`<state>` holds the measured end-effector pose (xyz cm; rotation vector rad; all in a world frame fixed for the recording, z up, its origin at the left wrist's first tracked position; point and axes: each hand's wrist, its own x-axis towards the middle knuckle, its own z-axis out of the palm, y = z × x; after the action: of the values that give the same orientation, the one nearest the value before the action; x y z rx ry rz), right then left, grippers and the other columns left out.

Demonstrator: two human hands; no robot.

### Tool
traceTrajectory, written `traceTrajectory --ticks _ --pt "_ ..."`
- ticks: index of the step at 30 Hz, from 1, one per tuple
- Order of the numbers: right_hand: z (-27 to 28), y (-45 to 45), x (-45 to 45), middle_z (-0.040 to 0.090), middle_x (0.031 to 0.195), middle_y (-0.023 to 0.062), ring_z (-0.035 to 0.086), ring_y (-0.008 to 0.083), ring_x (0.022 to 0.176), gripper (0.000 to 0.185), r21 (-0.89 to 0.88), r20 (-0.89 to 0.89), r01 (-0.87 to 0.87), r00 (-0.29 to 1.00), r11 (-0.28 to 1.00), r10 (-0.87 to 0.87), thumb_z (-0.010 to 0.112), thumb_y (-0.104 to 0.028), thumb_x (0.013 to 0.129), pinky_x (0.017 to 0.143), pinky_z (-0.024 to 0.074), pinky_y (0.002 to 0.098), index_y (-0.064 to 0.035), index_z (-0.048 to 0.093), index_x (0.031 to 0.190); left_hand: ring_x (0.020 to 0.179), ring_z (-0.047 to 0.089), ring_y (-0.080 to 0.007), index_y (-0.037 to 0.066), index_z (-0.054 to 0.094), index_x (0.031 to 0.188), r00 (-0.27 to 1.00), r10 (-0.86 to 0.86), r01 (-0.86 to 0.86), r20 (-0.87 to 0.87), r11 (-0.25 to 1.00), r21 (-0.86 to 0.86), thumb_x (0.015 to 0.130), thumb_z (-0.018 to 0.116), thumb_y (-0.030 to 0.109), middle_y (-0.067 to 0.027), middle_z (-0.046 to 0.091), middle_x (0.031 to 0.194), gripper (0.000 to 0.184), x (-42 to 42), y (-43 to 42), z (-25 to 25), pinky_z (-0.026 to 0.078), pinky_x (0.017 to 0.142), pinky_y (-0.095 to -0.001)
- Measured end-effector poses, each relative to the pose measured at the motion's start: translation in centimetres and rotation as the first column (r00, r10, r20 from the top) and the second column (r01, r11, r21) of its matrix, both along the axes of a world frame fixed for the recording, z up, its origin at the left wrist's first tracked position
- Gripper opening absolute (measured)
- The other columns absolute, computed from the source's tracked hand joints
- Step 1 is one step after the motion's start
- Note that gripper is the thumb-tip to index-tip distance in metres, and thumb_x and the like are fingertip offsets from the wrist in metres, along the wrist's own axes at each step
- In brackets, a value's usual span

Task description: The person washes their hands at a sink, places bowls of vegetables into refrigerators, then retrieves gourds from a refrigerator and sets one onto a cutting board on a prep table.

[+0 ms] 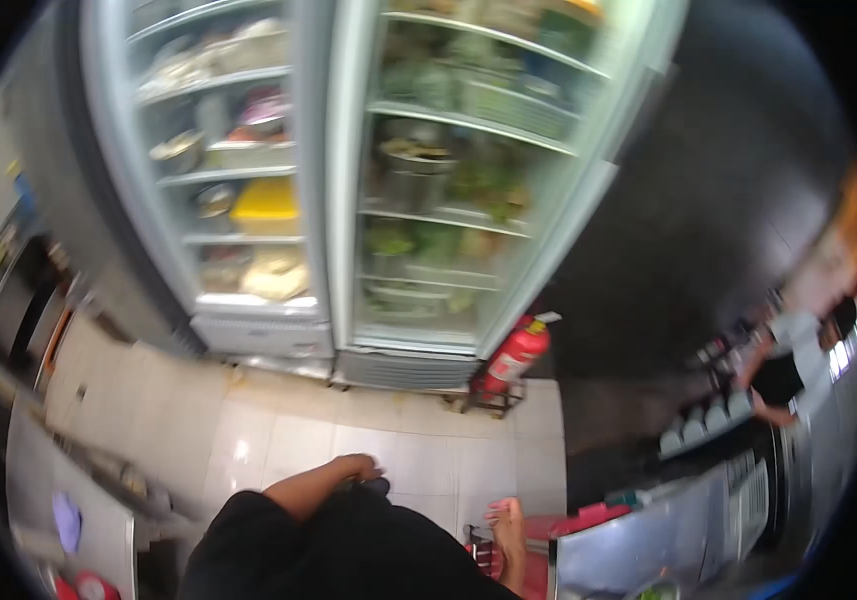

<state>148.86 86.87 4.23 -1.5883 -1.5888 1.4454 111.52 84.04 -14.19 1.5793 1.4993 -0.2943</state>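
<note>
My left hand (358, 468) hangs in front of my body, above the tiled floor. Its fingers point down and are too blurred to show whether they are closed; a dark shape, perhaps a shoe, lies just below it. On the other side, my right hand (506, 518) is held low with its fingers apart and nothing visible in it. Close to that hand are a red surface and the metal counter (598, 560). Ahead stand two glass-door fridges, the left one (313, 200) and the right one (343, 230), with food on their shelves, including a yellow container (266, 207) and a metal pot (416, 175).
A red fire extinguisher (518, 355) stands on the floor beside the right fridge. At the left is a metal table (33, 500) with a purple cloth (67, 522). Another person (798, 350) is at the far right, near a row of containers (705, 424).
</note>
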Motion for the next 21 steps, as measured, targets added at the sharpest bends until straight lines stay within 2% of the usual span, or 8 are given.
traceTrajectory --ticks 1,3,4,5,11,14,17,21 --pt "0.2 0.6 -2.0 0.063 0.1 0.0133 0.063 0.022 0.075 0.035 -0.016 0.007 -0.1 0.995 0.995 0.1 0.037 -0.035 0.099 0.067 0.0484 0.0318 -0.0039 0.052 0.097 0.097 0.06 -0.0388 -0.002 0.067 0.096 0.96 0.266 -0.269 0.091 0.963 0.022 0.095 0.026 0.055 -0.0238 0.065 0.101 0.07 0.7 -0.2 1.4 0.044 0.089 -0.0489" --pt "0.5 1.4 -5.6 0.061 0.105 0.0149 0.062 0.0218 0.078 0.057 -0.075 -0.03 -0.036 0.999 0.997 0.034 0.027 -0.05 0.098 0.068 0.048 0.0314 -0.0031 0.056 0.112 0.093 0.06 -0.0398 -0.004 0.066 0.096 0.988 0.051 -0.058 0.143 0.997 0.043 0.096 0.03 0.044 -0.0252 0.064 0.102 0.06 0.6 2.0 0.4 0.045 0.086 -0.049" --pt "0.0 2.0 -7.4 0.061 0.105 0.0149 0.062 0.0218 0.078 0.057 -0.105 -0.022 -0.165 0.986 0.981 0.164 0.027 -0.05 0.098 0.068 0.048 0.0314 -0.0031 0.056 0.112 0.092 0.06 -0.04 -0.006 0.066 0.096 0.972 0.188 -0.198 0.14 0.978 0.063 0.094 0.035 0.036 -0.0262 0.063 0.104 0.052 0.3 0.9 7.3 0.045 0.085 -0.0493" --pt "-0.6 2.7 -8.7 0.063 0.104 0.015 0.063 0.022 0.08 0.061 -0.178 0.074 -0.333 0.934 0.926 0.35 0.022 -0.051 0.098 0.069 0.0485 0.0326 -0.0033 0.055 0.118 0.095 0.06 -0.0405 -0.008 0.065 0.095 0.972 0.162 -0.176 0.172 0.982 0.07 0.091 0.037 0.032 -0.0273 0.063 0.102 0.049 0.1 1.2 5.9 0.044 0.086 -0.0483" --pt "-6.2 5.7 -17.3 0.065 0.099 0.0142 0.063 0.0221 0.081 0.073 -0.351 0.088 -0.868 0.342 0.35 0.936 0.021 -0.059 0.095 0.066 0.0495 0.0364 -0.0003 0.056 0.12 0.099 0.061 -0.0353 -0.006 0.065 0.102 0.828 0.518 -0.556 0.215 0.808 0.195 0.079 0.051 0.023 -0.0241 0.063 0.106 0.039 2.9 -9.2 15.8 0.046 0.085 -0.0461" --pt "-11.3 6.6 -20.0 0.067 0.083 0.0142 0.064 0.0254 0.072 0.049 -0.414 0.255 -0.905 -0.014 0.096 0.967 0.041 -0.044 0.094 0.06 0.049 0.0394 -0.0013 0.063 0.106 0.098 0.062 -0.0309 -0.002 0.066 0.105 0.798 0.578 -0.588 0.171 0.809 0.007 0.079 0.057 0.029 -0.0199 0.064 0.109 0.042 5.4 -15.2 13.4 0.047 0.082 -0.0459" --pt "-24.2 11.1 -22.8 0.064 0.071 0.0166 0.062 0.0305 0.066 0.031 -0.167 0.61 -0.84 -0.499 -0.516 0.616 0.048 -0.027 0.087 0.06 0.0483 0.0416 -0.0023 0.067 0.086 0.101 0.061 -0.0309 -0.002 0.065 0.108 0.746 0.642 -0.644 0.179 0.763 -0.051 0.078 0.06 0.034 -0.0195 0.064 0.11 0.046 8.2 -21.1 14.4 0.047 0.085 -0.0446" --pt "-26.1 6.1 -27.0 0.062 0.065 0.0173 0.06 0.0321 0.063 0.023 -0.066 0.319 -0.89 -0.447 -0.451 0.836 0.051 -0.016 0.078 0.06 0.0475 0.0422 -0.0031 0.065 0.066 0.104 0.06 -0.0322 -0.001 0.065 0.108 0.474 0.846 -0.858 0.244 0.506 -0.09 0.078 0.06 0.037 -0.0188 0.063 0.112 0.049 11.9 -26.1 12.8 0.046 0.087 -0.0448"
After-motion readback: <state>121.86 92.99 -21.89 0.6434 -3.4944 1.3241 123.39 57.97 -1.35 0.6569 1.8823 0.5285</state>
